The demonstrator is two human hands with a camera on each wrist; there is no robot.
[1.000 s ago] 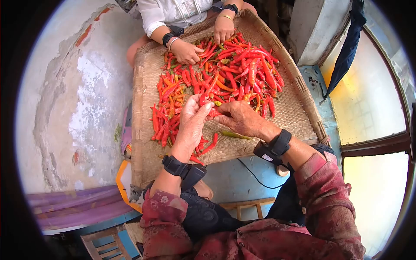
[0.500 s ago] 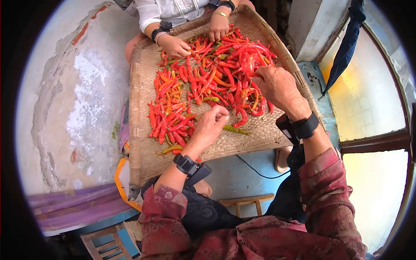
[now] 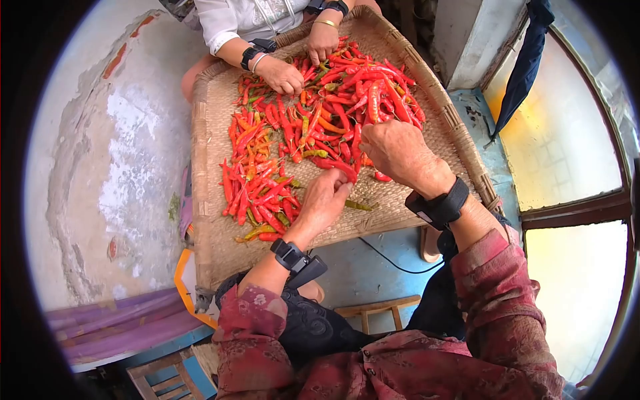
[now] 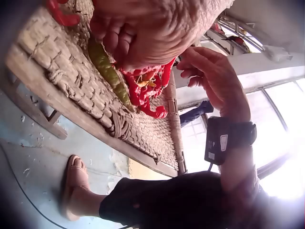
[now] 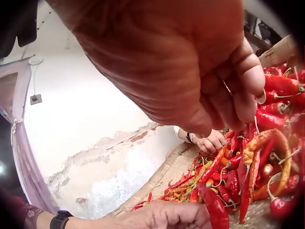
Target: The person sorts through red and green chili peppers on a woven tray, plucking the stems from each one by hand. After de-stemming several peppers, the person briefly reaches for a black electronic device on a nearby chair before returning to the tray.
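Observation:
My left hand (image 3: 325, 203) pinches a long red chili pepper (image 3: 339, 167) at the near edge of the pile. The same pepper (image 4: 167, 71) may be partly behind the hand in the left wrist view; the right wrist view shows a red pepper (image 5: 215, 207) at the left fingertips. My right hand (image 3: 403, 155) hovers just right of it, over the tray, fingers loosely bent and no pepper visible in them. Red, orange and green chilies (image 3: 373, 87) lie heaped on a woven tray (image 3: 460, 180). A green chili (image 3: 360, 205) lies beyond my left fingers.
Across the tray another person's two hands (image 3: 281, 75) work among the chilies. A smaller group of peppers (image 3: 257, 193) lies at the left. A wooden stool (image 3: 377, 310) stands below the tray, a cable (image 3: 393, 263) runs over the floor, and a dark umbrella (image 3: 523, 73) hangs at right.
Both hands were together at a red pepper; then my right hand went to the right-hand heap. It has since come back nearer, and my left hand has taken hold of a red chili pepper.

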